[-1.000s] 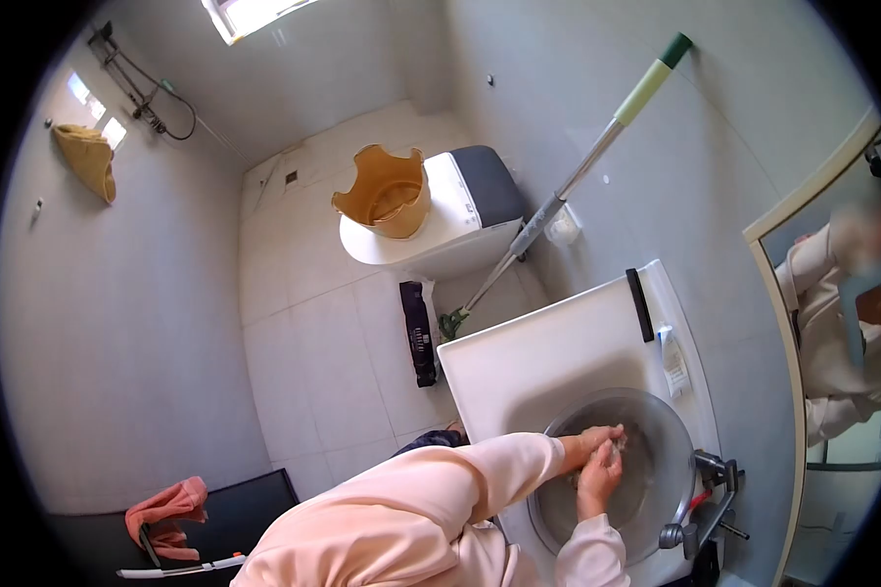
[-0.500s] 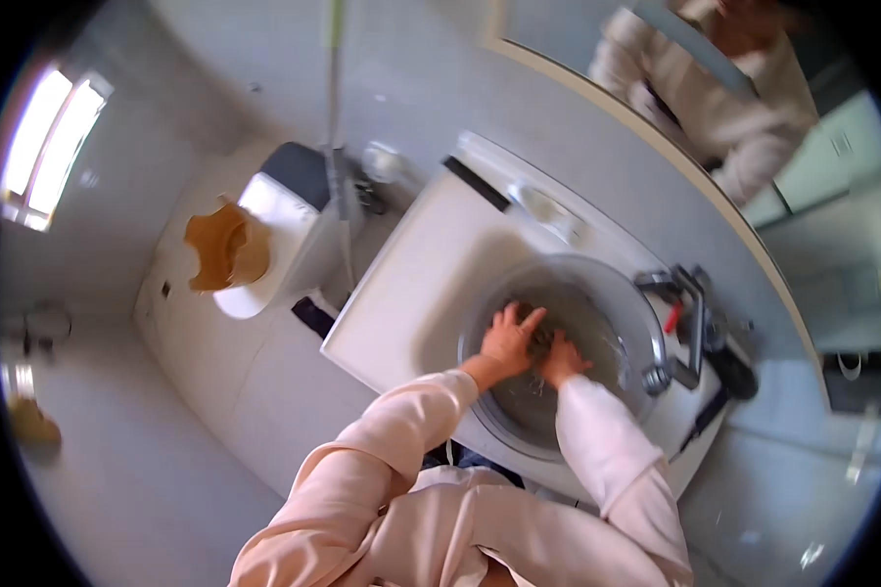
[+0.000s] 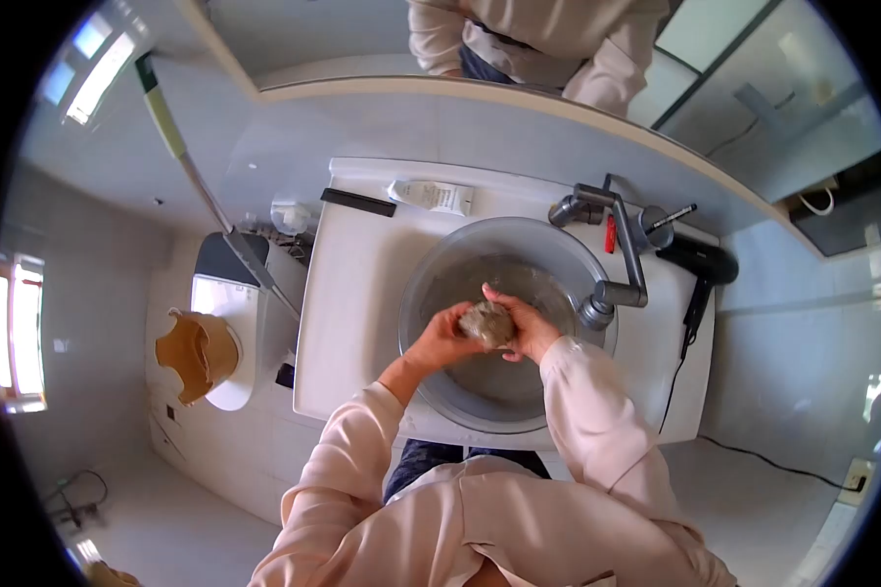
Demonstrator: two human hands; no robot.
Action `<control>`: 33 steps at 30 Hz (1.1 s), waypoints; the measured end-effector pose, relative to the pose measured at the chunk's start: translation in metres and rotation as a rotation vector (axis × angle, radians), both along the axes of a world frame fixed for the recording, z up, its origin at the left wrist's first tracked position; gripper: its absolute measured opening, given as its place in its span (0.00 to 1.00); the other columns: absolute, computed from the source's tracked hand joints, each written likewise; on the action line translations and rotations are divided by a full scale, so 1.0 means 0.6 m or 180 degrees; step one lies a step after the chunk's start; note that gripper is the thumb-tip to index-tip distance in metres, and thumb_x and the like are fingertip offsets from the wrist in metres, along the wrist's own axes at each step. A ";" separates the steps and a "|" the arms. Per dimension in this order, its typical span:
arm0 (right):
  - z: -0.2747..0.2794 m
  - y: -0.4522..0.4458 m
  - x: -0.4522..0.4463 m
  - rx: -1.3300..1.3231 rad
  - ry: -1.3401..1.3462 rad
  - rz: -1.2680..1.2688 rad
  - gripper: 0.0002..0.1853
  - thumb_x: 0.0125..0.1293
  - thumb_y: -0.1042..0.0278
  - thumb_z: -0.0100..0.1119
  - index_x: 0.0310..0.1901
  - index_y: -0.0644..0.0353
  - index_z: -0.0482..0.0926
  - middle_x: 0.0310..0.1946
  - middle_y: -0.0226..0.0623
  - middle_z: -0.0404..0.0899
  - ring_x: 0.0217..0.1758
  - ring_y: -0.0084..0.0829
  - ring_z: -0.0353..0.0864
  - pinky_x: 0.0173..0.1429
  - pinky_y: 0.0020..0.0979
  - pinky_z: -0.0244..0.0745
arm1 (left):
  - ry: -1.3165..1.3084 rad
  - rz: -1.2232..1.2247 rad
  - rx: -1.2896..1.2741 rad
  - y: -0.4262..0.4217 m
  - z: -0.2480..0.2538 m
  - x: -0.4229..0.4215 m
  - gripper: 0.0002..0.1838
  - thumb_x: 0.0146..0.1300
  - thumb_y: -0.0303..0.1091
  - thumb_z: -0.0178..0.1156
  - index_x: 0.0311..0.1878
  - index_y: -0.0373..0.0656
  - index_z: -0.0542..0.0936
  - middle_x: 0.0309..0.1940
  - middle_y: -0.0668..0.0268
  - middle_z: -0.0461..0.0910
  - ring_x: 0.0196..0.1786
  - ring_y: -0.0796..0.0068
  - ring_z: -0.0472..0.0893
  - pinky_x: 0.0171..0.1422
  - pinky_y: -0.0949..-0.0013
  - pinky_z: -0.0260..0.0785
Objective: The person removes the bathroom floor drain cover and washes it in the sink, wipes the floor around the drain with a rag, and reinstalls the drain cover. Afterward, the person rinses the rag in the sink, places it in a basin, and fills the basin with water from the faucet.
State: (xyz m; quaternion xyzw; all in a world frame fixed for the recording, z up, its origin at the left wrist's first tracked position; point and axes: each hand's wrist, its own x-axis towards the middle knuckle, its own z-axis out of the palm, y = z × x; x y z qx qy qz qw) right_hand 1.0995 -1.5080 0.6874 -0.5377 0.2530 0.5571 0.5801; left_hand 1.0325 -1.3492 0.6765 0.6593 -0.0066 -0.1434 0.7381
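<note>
My left hand (image 3: pixel 442 339) and my right hand (image 3: pixel 527 325) are closed around a wet, crumpled grey-beige bundle (image 3: pixel 488 325), pressing it from both sides. It looks like balled-up cloth, but I cannot make out its exact kind. They hold it over a round grey basin (image 3: pixel 423 262) with murky water (image 3: pixel 504 377) in it. A dark grey faucet (image 3: pixel 628 245) reaches over the basin's right side.
On the white counter (image 3: pixel 347 293) are a white tube (image 3: pixel 431 197) and a black bar-shaped object (image 3: pixel 358 203). A black hair dryer (image 3: pixel 700 259) with a cord lies at right. Left stand a toilet (image 3: pixel 230 298) with a tan basket (image 3: pixel 206 352) and a long-handled pole (image 3: pixel 201 181).
My hands have come up from the water with the bundle between them. Before, they were spread low in the basin. The head view has turned, so the counter now appears level.
</note>
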 end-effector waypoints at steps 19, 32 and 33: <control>-0.032 0.021 -0.070 -0.0340 0.0101 0.0725 0.11 0.42 0.59 0.65 0.28 0.48 0.75 0.19 0.23 0.73 0.23 0.21 0.72 0.50 0.45 0.59 | 0.1263 -0.0415 -0.1089 -0.048 -0.031 0.054 0.11 0.60 0.30 0.51 0.46 0.42 0.75 0.30 0.69 0.71 0.36 0.81 0.70 0.40 0.75 0.66; 0.076 -0.040 -0.114 -0.1859 -0.2789 0.1609 0.20 0.44 0.60 0.59 0.39 0.62 0.76 0.46 0.49 0.73 0.56 0.53 0.66 0.53 0.63 0.51 | -0.0177 0.1134 0.0289 0.015 -0.066 0.048 0.24 0.57 0.39 0.55 0.56 0.41 0.67 0.48 0.56 0.68 0.48 0.67 0.71 0.53 0.65 0.64; 0.109 -0.054 -0.128 -0.2141 -0.3331 0.1491 0.20 0.43 0.61 0.60 0.38 0.63 0.75 0.50 0.50 0.68 0.58 0.53 0.61 0.51 0.63 0.52 | -0.0763 0.1203 0.2024 0.052 -0.055 0.042 0.27 0.56 0.39 0.58 0.58 0.43 0.65 0.46 0.56 0.69 0.47 0.65 0.72 0.54 0.65 0.63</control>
